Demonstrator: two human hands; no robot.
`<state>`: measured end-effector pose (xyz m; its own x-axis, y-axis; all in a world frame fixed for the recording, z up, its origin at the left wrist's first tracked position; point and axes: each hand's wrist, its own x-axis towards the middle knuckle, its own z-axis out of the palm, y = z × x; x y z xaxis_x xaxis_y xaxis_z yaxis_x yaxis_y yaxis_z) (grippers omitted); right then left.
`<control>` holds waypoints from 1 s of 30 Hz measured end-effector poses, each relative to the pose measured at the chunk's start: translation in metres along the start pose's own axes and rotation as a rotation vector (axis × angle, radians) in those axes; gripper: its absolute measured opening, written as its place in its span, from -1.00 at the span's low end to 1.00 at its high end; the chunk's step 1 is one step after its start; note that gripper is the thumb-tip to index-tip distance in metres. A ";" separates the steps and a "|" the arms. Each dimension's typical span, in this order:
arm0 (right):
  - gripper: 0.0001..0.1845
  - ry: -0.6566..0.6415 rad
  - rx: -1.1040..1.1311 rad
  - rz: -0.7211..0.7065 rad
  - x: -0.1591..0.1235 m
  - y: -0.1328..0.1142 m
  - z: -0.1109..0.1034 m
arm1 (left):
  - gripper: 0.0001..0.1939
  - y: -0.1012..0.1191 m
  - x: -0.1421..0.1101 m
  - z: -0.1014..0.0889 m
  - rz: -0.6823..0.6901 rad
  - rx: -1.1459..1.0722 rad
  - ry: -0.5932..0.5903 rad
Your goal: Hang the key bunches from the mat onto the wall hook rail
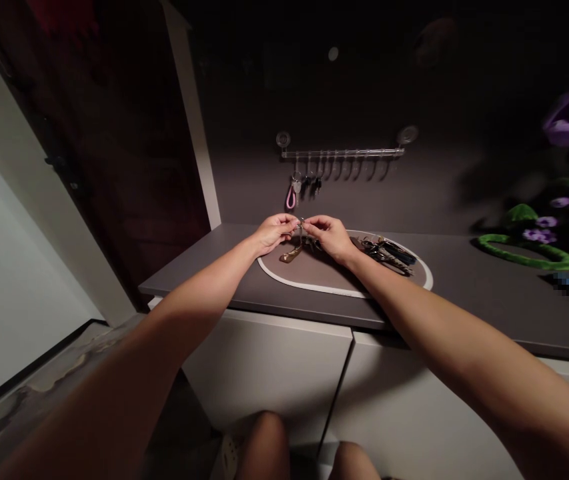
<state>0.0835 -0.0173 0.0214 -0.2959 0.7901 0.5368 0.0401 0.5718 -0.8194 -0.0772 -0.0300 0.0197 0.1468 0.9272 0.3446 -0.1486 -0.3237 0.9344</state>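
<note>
My left hand and my right hand meet above an oval mat with a white rim. Both are closed, fingertips pinching a small key ring between them. Below the ring hangs a brown tag, its end close to the mat; whether it touches cannot be made out. My right fingers partly hide what else is on the ring. To the right of my right hand, a pile of keys lies on the mat.
On the dark wall behind, a clear hook rail carries several hooks. A pink loop keychain and dark keys hang at its left. Green and purple plush flowers stand right on the grey counter. A dark door is left.
</note>
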 end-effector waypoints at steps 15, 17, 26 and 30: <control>-0.70 -0.036 0.097 0.009 0.001 0.002 -0.003 | -0.67 0.000 -0.001 0.006 -0.005 -0.069 -0.036; -0.72 -0.029 0.084 -0.018 0.000 0.001 -0.003 | -0.65 0.000 -0.001 0.007 0.009 -0.054 -0.024; -0.75 0.042 0.038 -0.073 0.002 0.003 -0.007 | -0.56 -0.004 0.000 0.008 0.040 0.070 0.041; -0.75 0.106 0.101 -0.054 0.006 0.005 -0.011 | -0.66 -0.010 0.001 0.007 0.067 0.253 0.085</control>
<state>0.0928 -0.0076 0.0228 -0.1924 0.7805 0.5948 -0.0714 0.5933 -0.8018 -0.0688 -0.0274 0.0115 0.0604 0.9111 0.4077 0.0951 -0.4119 0.9063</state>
